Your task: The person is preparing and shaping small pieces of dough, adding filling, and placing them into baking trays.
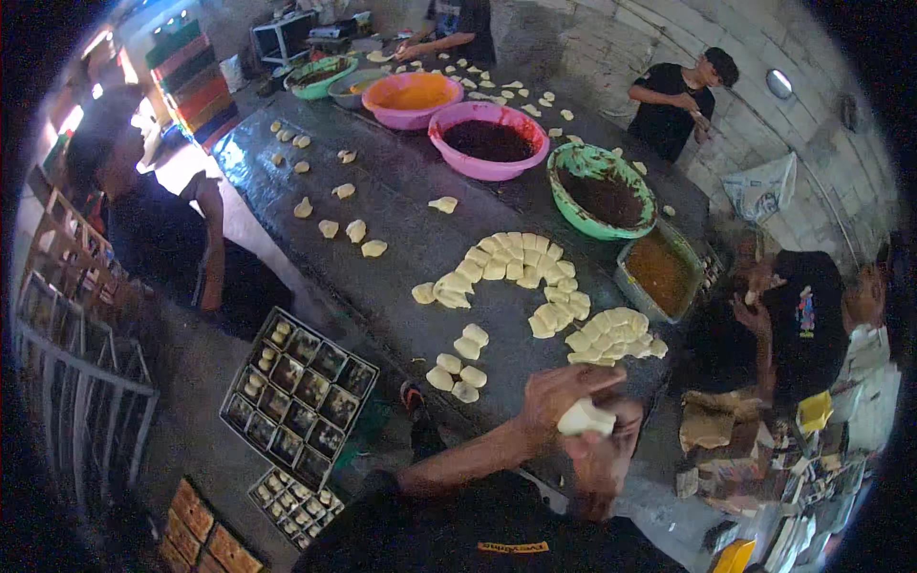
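My two hands are together above the near edge of the dark table [401, 220], with a pale piece of dough [586, 417] between them. My left hand [559, 393] reaches over it from the left, fingers bent across its top. From below, my right hand [611, 441] cups the same piece, thumb against its near side. Motion blurs some fingers. Just beyond them sits a tight cluster of dough pieces [616, 334]. A curved row of dough pieces [516, 253] lies farther off, and several separate dough balls [457, 372] rest to the left.
Pink tubs [489, 172] and a green tub [602, 224] of filling stand beyond the dough. A rectangular pan of brown filling [661, 272] is at the right edge. A compartment tray [299, 399] stands lower left. Co-workers are at the left [158, 229], right [798, 325] and far side [673, 105].
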`<state>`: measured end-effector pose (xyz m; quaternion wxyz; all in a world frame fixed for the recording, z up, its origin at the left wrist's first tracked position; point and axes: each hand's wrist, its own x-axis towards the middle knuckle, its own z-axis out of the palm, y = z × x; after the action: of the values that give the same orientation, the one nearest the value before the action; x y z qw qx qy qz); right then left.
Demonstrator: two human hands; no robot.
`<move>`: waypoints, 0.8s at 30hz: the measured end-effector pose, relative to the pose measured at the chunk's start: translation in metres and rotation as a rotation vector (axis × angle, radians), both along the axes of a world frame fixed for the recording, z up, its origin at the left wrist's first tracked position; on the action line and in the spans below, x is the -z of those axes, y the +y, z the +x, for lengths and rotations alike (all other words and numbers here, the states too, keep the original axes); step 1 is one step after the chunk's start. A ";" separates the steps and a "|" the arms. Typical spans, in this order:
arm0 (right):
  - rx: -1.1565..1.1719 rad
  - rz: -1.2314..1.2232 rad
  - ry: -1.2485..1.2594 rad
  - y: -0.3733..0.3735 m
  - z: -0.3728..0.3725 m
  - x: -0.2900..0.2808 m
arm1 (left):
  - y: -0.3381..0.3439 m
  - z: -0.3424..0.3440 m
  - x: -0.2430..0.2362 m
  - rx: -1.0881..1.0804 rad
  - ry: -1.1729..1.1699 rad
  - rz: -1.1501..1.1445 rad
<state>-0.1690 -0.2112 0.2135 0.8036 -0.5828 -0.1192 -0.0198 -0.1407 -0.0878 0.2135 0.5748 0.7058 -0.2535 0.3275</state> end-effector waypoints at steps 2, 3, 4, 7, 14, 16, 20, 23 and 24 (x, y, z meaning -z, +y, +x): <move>-0.112 0.194 -0.154 0.025 0.009 -0.023 | 0.003 0.009 0.003 0.064 0.135 0.036; -0.135 0.180 -0.157 0.032 0.022 -0.009 | 0.004 0.019 0.033 0.045 0.129 0.020; -0.083 -0.093 0.093 0.043 0.038 0.018 | 0.011 0.029 0.078 0.161 0.258 -0.281; -0.342 -0.214 0.829 0.113 0.110 -0.013 | 0.070 0.045 0.141 0.211 0.795 -0.411; 0.041 -0.366 -0.264 0.239 0.408 -0.010 | 0.215 0.027 0.167 -0.045 0.953 -0.251; -0.069 -0.788 -0.331 0.274 0.530 0.024 | 0.247 0.033 0.170 -0.235 0.958 -0.381; -0.151 -1.435 -0.237 0.312 0.620 0.103 | 0.313 0.047 0.159 -0.437 1.084 -0.501; -0.261 -1.493 -0.091 0.320 0.624 0.120 | 0.349 0.050 0.139 -0.487 0.959 -0.664; -0.257 -1.516 -0.150 0.322 0.619 0.130 | 0.361 0.054 0.135 -0.556 0.979 -0.668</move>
<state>0.4497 0.1111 0.0839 0.1704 -0.9525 -0.2213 0.1213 -0.0872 0.2732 0.0785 0.7061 0.5959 0.3447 0.1658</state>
